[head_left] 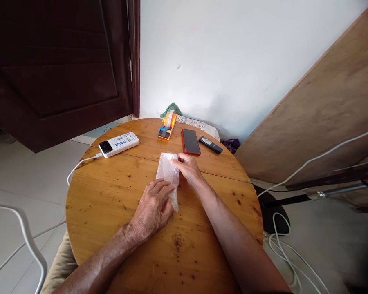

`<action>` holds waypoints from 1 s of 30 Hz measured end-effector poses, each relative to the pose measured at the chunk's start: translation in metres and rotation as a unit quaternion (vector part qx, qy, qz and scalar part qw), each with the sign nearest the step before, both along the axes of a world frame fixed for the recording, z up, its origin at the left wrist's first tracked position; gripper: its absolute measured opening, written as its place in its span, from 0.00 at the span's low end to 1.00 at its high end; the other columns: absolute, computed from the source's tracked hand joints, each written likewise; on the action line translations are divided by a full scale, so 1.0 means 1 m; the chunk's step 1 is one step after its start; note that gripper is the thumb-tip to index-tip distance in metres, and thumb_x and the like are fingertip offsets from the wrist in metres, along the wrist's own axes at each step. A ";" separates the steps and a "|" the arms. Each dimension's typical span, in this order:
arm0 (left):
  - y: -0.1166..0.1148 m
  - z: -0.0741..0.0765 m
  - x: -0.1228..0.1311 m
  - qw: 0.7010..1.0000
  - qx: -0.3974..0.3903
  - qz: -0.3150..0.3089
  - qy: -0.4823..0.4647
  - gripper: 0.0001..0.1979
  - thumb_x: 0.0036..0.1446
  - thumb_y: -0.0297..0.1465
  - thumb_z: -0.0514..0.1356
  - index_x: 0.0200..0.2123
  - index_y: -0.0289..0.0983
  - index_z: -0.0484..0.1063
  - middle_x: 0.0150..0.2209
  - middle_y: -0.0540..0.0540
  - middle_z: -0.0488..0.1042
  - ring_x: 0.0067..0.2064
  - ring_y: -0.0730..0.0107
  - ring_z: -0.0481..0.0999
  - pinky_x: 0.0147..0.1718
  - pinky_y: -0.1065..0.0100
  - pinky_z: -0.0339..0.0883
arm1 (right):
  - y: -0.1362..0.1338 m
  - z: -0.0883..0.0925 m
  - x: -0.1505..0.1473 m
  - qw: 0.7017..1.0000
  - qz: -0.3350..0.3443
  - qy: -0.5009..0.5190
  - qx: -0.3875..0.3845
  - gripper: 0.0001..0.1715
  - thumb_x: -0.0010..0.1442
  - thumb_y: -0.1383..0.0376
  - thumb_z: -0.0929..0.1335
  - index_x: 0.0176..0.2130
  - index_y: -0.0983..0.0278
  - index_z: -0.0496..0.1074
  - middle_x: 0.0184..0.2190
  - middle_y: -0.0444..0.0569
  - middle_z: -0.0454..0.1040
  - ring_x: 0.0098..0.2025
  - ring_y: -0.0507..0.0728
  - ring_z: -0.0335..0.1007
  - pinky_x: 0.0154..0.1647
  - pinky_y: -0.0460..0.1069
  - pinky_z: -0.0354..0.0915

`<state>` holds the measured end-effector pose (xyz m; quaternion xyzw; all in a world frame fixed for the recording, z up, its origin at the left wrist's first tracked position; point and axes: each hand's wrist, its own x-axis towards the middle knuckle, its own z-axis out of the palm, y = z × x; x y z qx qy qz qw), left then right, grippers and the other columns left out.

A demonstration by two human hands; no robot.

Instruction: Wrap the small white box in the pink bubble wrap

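On the wooden table (110, 220), a strip of clear bubble wrap (168, 165) is laid nearer the wearer than the orange tape dispenser (168, 124), almost in line with it. Its lower part is covered by the left hand (153, 202), whose fingers are loosely extended and laid flat across it rather than curled round it, presumably so that sliding is prevented. Its far right edge is pinched between the nearly closed thumb and fingers of the right hand (188, 167), apparently so that the edge can be controlled (whether anything is wrapped inside cannot be told). Right of the dispenser, a red-edged phone (190, 142) and, beyond it, a dark remote (211, 145) are placed; left of it, a power bank (119, 144) is set, its plugged end turned outward, probably so that the cable (79, 163) can hang freely.
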<state>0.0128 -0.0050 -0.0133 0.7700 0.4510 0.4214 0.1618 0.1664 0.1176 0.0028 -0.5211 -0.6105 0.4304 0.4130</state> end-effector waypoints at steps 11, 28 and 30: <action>0.008 -0.002 -0.001 1.000 0.026 0.013 -0.003 0.19 0.54 0.20 0.55 0.48 0.35 0.74 0.49 0.39 0.77 0.57 0.55 0.70 0.58 0.52 0.67 | -0.008 0.019 -0.006 0.997 0.007 0.082 0.003 0.15 0.45 0.54 0.71 0.26 0.62 0.67 0.23 0.40 0.65 0.27 0.50 0.57 0.28 0.46 0.54; -0.003 0.003 -0.003 0.981 -0.024 0.190 -0.026 0.23 0.51 0.30 0.65 0.50 0.38 0.65 0.48 0.39 0.68 0.50 0.51 0.70 0.50 0.49 0.69 | -0.102 0.055 -0.001 0.984 0.081 -0.114 0.112 0.04 0.59 0.64 0.65 0.31 0.61 0.67 0.27 0.43 0.69 0.30 0.53 0.64 0.31 0.46 0.60; -0.003 0.001 -0.004 0.984 -0.028 0.171 -0.047 0.30 0.50 0.29 0.65 0.57 0.38 0.62 0.55 0.36 0.65 0.57 0.49 0.68 0.54 0.48 0.67 | -0.112 0.048 0.000 0.982 0.076 -0.119 0.129 0.04 0.60 0.65 0.65 0.33 0.60 0.68 0.30 0.45 0.73 0.34 0.55 0.69 0.36 0.48 0.64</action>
